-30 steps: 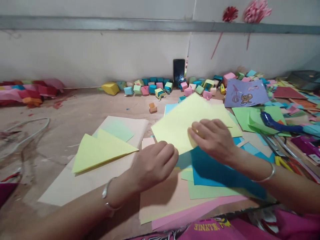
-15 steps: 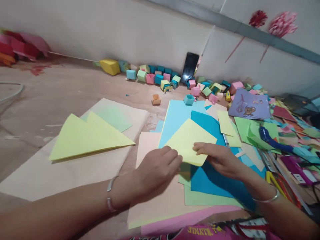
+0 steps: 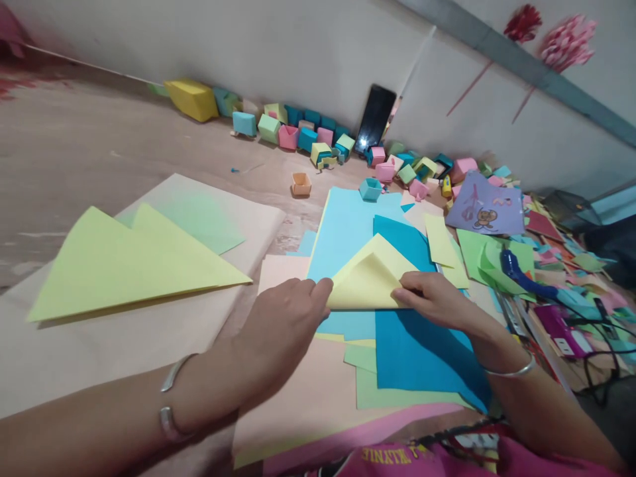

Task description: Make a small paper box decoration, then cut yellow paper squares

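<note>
A small pale yellow paper sheet (image 3: 365, 285) is bent over into a triangle, its lower edge folded up towards the top corner. My left hand (image 3: 293, 324) is closed on its left corner, and my right hand (image 3: 432, 301) pinches the right corner between thumb and fingers. Beneath it lie a dark blue sheet (image 3: 422, 358) and a light blue sheet (image 3: 348, 218), on top of a peach sheet (image 3: 288, 397). To the left, a larger folded yellow paper (image 3: 129, 265) rests on a big cream sheet (image 3: 199, 331).
Several small folded paper boxes line the wall, with an orange box (image 3: 301, 185) and a blue box (image 3: 370, 190) nearer. A phone (image 3: 376, 119) leans on the wall. At right are a blue-handled glue gun (image 3: 521, 275), a purple power strip (image 3: 564, 331), cables and paper scraps.
The small yellow sheet was nearly flat; now its lower part is folded upward into a triangle. Both hands stay on its corners, the left a little farther left. The camera view has shifted.
</note>
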The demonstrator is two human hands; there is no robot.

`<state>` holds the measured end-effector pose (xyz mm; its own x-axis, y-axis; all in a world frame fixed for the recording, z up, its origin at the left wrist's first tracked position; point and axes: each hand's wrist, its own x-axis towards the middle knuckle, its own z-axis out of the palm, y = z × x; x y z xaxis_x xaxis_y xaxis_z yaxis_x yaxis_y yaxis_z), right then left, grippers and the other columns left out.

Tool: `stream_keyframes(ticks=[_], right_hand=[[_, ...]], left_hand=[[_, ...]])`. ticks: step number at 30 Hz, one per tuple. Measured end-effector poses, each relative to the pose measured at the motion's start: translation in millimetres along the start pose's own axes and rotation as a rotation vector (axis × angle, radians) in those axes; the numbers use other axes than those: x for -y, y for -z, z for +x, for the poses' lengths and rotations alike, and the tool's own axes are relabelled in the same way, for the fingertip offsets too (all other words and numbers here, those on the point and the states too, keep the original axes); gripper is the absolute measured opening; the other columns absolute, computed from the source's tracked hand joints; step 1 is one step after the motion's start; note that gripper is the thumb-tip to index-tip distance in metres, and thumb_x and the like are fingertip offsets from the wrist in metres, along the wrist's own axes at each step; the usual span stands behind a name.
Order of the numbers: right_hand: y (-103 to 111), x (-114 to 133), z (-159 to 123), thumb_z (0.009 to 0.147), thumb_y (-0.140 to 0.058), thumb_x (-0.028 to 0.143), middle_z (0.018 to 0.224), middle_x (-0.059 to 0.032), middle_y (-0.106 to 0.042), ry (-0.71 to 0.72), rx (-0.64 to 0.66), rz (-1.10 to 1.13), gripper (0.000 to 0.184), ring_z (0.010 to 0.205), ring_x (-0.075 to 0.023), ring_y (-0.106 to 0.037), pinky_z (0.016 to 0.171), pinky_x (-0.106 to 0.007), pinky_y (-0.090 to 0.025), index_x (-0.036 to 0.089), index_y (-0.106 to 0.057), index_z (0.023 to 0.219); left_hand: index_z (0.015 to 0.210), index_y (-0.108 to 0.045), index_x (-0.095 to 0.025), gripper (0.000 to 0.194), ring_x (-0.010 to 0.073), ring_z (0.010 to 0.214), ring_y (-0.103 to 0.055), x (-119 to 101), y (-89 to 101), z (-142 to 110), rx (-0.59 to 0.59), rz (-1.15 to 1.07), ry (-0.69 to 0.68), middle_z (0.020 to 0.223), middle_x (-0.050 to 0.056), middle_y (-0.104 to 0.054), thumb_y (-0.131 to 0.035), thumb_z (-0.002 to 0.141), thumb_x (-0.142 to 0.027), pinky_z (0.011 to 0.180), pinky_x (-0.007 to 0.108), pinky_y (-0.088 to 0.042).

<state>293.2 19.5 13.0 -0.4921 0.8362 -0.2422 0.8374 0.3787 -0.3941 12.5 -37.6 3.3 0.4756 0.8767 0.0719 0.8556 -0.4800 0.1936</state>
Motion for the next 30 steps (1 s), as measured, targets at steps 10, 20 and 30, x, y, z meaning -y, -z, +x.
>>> stream_keyframes(ticks=[10, 20, 30], right_hand=[[-22, 10, 19, 0.095, -0.041, 0.037, 0.057, 0.0045, -0.036, 0.002, -0.291, -0.001, 0.037, 0.053, -0.0095, -0.037, 0.054, -0.025, -0.024, 0.021, -0.033, 0.063], [-43, 10, 14, 0.097, -0.045, 0.036, 0.052, 0.0011, -0.048, 0.011, -0.577, -0.491, 0.043, 0.049, -0.0097, -0.039, 0.052, -0.028, -0.018, 0.018, -0.044, 0.058], [-42, 6, 19, 0.097, -0.043, 0.038, 0.052, 0.0007, -0.050, -0.018, -0.506, -0.390, 0.044, 0.050, -0.0099, -0.040, 0.053, -0.027, -0.019, 0.018, -0.042, 0.058]], left_hand=[[0.083, -0.050, -0.019, 0.013, 0.0196, 0.061, -0.050, -1, 5.8, 2, 0.100, 0.066, -0.022, 0.068, 0.003, -0.056, -0.049, 0.084, -0.006, 0.053, 0.034, -0.014], [0.083, -0.051, -0.019, 0.022, 0.0200, 0.064, -0.047, 3, 16.2, 8, 0.391, -0.071, 0.084, 0.076, 0.005, -0.055, -0.041, 0.079, 0.000, 0.053, 0.033, -0.016], [0.078, -0.044, -0.022, 0.013, 0.0156, 0.055, -0.034, 19, -3.6, 4, 0.207, -0.295, 0.154, 0.067, 0.001, -0.051, -0.042, 0.088, -0.013, 0.050, 0.031, -0.018]])
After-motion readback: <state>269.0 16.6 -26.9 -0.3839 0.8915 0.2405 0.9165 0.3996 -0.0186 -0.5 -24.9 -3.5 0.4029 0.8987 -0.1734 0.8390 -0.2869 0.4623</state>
